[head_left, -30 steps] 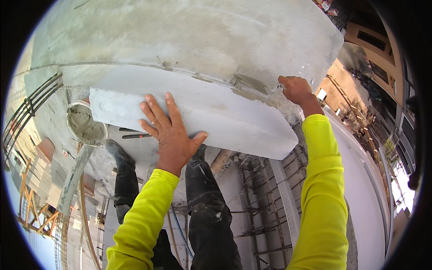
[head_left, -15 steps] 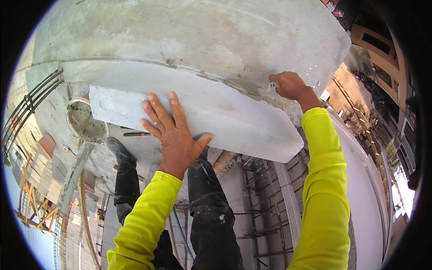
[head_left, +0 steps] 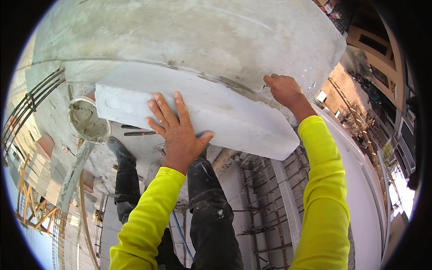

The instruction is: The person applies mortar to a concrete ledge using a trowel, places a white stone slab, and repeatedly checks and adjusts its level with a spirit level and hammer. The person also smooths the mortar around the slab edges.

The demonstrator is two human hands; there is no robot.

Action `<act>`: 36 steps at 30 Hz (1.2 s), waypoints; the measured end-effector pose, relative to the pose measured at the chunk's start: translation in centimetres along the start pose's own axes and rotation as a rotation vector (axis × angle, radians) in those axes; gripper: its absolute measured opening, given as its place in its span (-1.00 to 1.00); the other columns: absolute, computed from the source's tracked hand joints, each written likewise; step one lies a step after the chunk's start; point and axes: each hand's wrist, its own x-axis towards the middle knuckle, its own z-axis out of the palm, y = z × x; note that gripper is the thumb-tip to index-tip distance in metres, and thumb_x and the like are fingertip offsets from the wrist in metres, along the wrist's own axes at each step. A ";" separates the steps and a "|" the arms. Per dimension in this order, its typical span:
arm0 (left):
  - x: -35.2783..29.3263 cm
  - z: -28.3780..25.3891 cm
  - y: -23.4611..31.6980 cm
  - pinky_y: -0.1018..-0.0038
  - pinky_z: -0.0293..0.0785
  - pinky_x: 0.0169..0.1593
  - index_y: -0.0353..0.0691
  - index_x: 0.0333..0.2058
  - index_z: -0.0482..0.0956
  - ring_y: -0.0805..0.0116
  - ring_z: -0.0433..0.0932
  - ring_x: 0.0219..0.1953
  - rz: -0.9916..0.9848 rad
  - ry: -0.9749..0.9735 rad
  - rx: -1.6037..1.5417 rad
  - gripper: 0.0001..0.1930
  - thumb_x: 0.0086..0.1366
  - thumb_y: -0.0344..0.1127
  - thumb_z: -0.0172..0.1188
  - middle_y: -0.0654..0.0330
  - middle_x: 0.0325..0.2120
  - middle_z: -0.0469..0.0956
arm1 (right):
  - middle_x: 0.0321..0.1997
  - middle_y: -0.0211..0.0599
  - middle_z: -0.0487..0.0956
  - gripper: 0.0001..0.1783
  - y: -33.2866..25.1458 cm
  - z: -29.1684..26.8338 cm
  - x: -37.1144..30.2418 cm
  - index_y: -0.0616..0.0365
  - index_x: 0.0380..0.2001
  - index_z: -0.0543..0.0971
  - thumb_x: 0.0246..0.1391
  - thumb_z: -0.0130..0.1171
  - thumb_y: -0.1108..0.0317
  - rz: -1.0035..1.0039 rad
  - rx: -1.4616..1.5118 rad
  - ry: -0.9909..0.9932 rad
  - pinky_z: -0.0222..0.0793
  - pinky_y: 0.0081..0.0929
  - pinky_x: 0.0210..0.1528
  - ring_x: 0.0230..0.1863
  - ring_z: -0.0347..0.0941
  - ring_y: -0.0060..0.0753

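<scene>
A long pale grey block [head_left: 238, 121] lies across the middle, along the foot of a broad concrete surface [head_left: 180, 31]. On its near upper part my left hand [head_left: 180, 137] rests flat, with fingers spread. Beyond the block's right half, my right hand [head_left: 285, 92] is closed low over the joint where block and concrete meet. Its fingers are curled with the tips pinched together. Whatever they hold, if anything, is hidden. A line of wet grey mortar [head_left: 238, 85] runs along that joint, smeared toward my right hand.
A bucket [head_left: 70, 120] of grey mortar stands off the block's left end. Dark tool handles [head_left: 138, 133] lie beside my boot. Bent rebar [head_left: 31, 101] projects at the left. Below right, a metal bar [head_left: 288, 198] and a steel rod lattice [head_left: 256, 216] span a deep gap.
My right hand has shifted slightly left along the joint, and a small pale bit at its fingertips no longer shows. My left hand stays on the block. The view has shifted slightly.
</scene>
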 end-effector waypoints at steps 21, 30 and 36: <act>0.1 0.0 -0.1 -0.57 -0.57 0.25 -0.37 0.48 -0.23 -0.57 -0.63 0.44 -0.011 -0.018 -0.010 0.35 -0.03 0.14 0.52 -0.55 0.41 -0.52 | -0.26 -0.11 0.66 -0.80 -3.8 -4.9 1.9 0.12 -0.13 0.55 0.15 0.13 0.48 -0.056 0.029 0.038 0.59 -0.17 -0.16 -0.20 0.66 -0.05; 0.0 -0.3 0.1 -0.58 -0.56 0.26 -0.37 0.48 -0.22 -0.57 -0.62 0.45 0.000 -0.029 -0.020 0.35 -0.03 0.13 0.53 -0.53 0.42 -0.51 | -0.30 -0.10 0.66 -0.83 -7.0 -7.8 3.9 0.16 -0.15 0.56 0.17 0.13 0.49 -0.173 -0.053 0.077 0.58 -0.20 -0.18 -0.21 0.67 -0.09; 0.0 -0.3 0.0 -0.58 -0.55 0.26 -0.36 0.48 -0.23 -0.57 -0.61 0.45 -0.012 -0.032 -0.023 0.35 -0.03 0.14 0.53 -0.53 0.42 -0.51 | -0.28 -0.18 0.71 -0.89 -8.1 -8.8 4.7 0.11 -0.27 0.67 0.10 0.25 0.45 -0.171 -0.171 -0.184 0.56 -0.27 -0.22 -0.17 0.69 -0.15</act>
